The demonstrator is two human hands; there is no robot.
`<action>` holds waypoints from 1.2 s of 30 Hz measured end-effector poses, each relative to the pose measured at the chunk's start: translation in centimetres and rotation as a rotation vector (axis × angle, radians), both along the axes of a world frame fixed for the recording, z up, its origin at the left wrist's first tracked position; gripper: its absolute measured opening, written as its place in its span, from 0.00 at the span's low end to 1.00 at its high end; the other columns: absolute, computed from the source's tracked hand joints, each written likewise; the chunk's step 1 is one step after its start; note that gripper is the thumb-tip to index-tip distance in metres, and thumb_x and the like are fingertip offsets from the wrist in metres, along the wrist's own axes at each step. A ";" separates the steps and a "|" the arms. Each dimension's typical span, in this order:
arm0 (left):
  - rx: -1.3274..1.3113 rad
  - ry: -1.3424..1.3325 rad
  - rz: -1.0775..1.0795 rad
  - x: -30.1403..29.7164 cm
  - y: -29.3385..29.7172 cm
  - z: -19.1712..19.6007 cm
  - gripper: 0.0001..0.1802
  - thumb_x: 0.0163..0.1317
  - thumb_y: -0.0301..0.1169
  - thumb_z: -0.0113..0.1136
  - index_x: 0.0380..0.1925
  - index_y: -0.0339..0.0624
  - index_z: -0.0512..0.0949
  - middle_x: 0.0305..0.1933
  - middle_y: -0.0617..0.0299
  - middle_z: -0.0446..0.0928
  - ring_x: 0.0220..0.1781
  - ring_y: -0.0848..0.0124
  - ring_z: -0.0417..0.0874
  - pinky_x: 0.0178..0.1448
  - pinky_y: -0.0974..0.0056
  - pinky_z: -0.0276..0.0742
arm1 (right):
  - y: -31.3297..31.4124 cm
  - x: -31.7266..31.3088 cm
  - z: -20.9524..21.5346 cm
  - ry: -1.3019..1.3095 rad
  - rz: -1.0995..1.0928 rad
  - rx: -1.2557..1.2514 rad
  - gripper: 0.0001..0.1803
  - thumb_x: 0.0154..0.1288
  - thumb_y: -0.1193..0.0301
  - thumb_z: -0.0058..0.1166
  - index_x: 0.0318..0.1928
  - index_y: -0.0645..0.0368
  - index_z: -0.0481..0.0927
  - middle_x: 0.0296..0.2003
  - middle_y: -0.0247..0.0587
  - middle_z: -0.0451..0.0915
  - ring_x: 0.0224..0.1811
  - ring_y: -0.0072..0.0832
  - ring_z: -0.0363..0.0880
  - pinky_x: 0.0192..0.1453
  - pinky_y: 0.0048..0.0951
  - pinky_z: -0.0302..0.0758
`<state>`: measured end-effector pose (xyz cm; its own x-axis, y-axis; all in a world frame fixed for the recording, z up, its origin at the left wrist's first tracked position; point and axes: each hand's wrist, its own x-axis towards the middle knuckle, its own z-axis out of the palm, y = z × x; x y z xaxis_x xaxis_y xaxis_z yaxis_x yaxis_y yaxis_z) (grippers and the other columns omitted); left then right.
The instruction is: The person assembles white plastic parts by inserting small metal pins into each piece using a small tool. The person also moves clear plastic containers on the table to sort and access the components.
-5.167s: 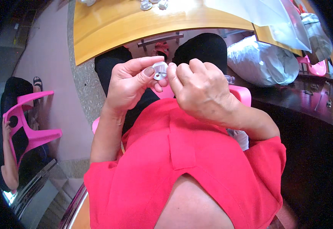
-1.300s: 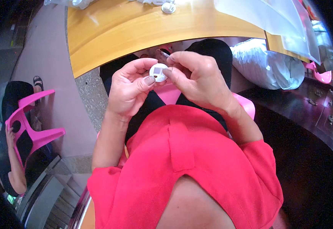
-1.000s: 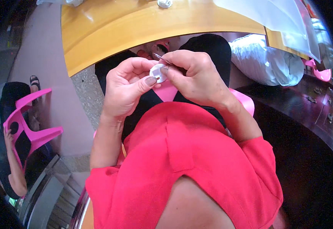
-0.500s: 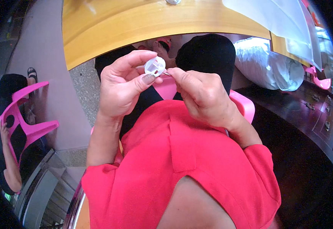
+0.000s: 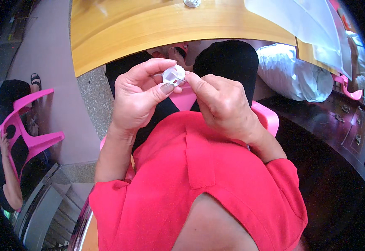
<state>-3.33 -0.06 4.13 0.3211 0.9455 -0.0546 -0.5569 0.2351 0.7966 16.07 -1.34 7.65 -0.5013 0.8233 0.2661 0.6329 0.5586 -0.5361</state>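
My left hand [image 5: 142, 94] pinches a small round white plastic part [image 5: 173, 75] between thumb and fingers, held up in front of my chest. My right hand [image 5: 222, 104] presses its thumb and forefinger against the right side of that part, gripping what looks like a thin metal pin; the pin is mostly hidden. Both hands hover over my lap, above a pink chair seat and black trousers. My red shirt fills the lower middle of the view.
A yellow wooden table edge [image 5: 149, 37] curves across the top, with a small white part [image 5: 192, 3] on it. A white filled bag [image 5: 295, 77] lies at the right beside dark wooden furniture [image 5: 337, 125]. A person sits on a pink chair [image 5: 23, 129] at the left.
Both hands have stayed together on the white part, lifting it slightly toward the table edge. My right fingers have closed in against the part's side.
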 end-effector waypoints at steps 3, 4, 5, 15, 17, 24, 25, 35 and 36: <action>-0.017 -0.005 0.012 0.0 0.0 0.0 0.20 0.57 0.15 0.60 0.51 0.29 0.74 0.45 0.52 0.79 0.44 0.66 0.82 0.51 0.63 0.81 | 0.1 -0.1 0.1 -0.050 -0.005 -0.005 0.20 0.53 0.76 0.53 0.49 0.65 0.75 0.23 0.44 0.73 0.23 0.38 0.77 0.25 0.36 0.75; -0.022 -0.024 -0.007 -0.2 0.0 -0.2 0.20 0.57 0.15 0.60 0.51 0.29 0.74 0.45 0.52 0.79 0.44 0.66 0.82 0.51 0.63 0.81 | 0.1 -0.1 0.0 -0.035 -0.001 -0.017 0.20 0.53 0.76 0.54 0.49 0.65 0.75 0.23 0.44 0.73 0.23 0.38 0.77 0.25 0.37 0.75; -0.027 -0.044 -0.025 -0.2 0.0 -0.2 0.20 0.57 0.15 0.59 0.51 0.29 0.73 0.45 0.52 0.79 0.44 0.66 0.82 0.51 0.63 0.81 | 0.2 -0.1 0.0 -0.021 0.003 -0.028 0.21 0.52 0.76 0.54 0.49 0.65 0.75 0.23 0.44 0.73 0.23 0.38 0.77 0.25 0.37 0.75; 0.079 -0.046 0.041 0.8 -0.4 -0.5 0.20 0.58 0.15 0.58 0.52 0.29 0.72 0.46 0.50 0.79 0.44 0.66 0.82 0.52 0.62 0.80 | 0.6 -0.3 0.3 0.219 -0.021 -0.197 0.23 0.50 0.89 0.49 0.50 0.67 0.75 0.23 0.48 0.73 0.23 0.42 0.77 0.26 0.34 0.72; 0.063 -0.018 0.033 0.8 -0.4 -0.6 0.19 0.59 0.16 0.58 0.52 0.29 0.72 0.47 0.49 0.79 0.45 0.65 0.82 0.53 0.62 0.80 | 0.6 -0.2 0.5 0.177 -0.025 -0.222 0.22 0.52 0.89 0.49 0.50 0.67 0.74 0.25 0.50 0.75 0.25 0.43 0.78 0.27 0.34 0.72; -0.239 -0.123 0.044 0.9 -0.1 0.2 0.16 0.64 0.19 0.54 0.52 0.28 0.72 0.48 0.46 0.78 0.44 0.61 0.83 0.51 0.61 0.81 | 0.1 0.0 0.6 -0.109 -0.098 -0.074 0.25 0.49 0.85 0.51 0.52 0.66 0.74 0.25 0.46 0.73 0.26 0.41 0.76 0.28 0.37 0.73; -0.230 -0.102 0.061 1.0 -0.2 0.2 0.16 0.64 0.20 0.54 0.52 0.28 0.72 0.47 0.46 0.78 0.44 0.61 0.83 0.51 0.61 0.81 | 0.0 -0.1 0.6 -0.140 -0.104 -0.030 0.25 0.49 0.84 0.51 0.53 0.66 0.74 0.24 0.44 0.72 0.26 0.39 0.76 0.28 0.37 0.73; -0.156 -0.045 0.071 1.1 -0.5 -0.1 0.15 0.63 0.19 0.55 0.50 0.28 0.73 0.46 0.47 0.79 0.43 0.63 0.84 0.52 0.60 0.81 | -0.2 -0.4 1.0 -0.264 -0.119 0.004 0.24 0.49 0.81 0.52 0.52 0.66 0.75 0.24 0.42 0.71 0.26 0.36 0.75 0.29 0.35 0.74; -0.156 -0.045 0.070 1.1 -0.6 -0.2 0.15 0.63 0.19 0.55 0.50 0.28 0.73 0.46 0.47 0.79 0.43 0.63 0.84 0.52 0.60 0.81 | -0.2 -0.5 0.9 -0.264 -0.120 0.004 0.24 0.49 0.81 0.52 0.52 0.66 0.75 0.24 0.42 0.71 0.26 0.36 0.75 0.29 0.35 0.74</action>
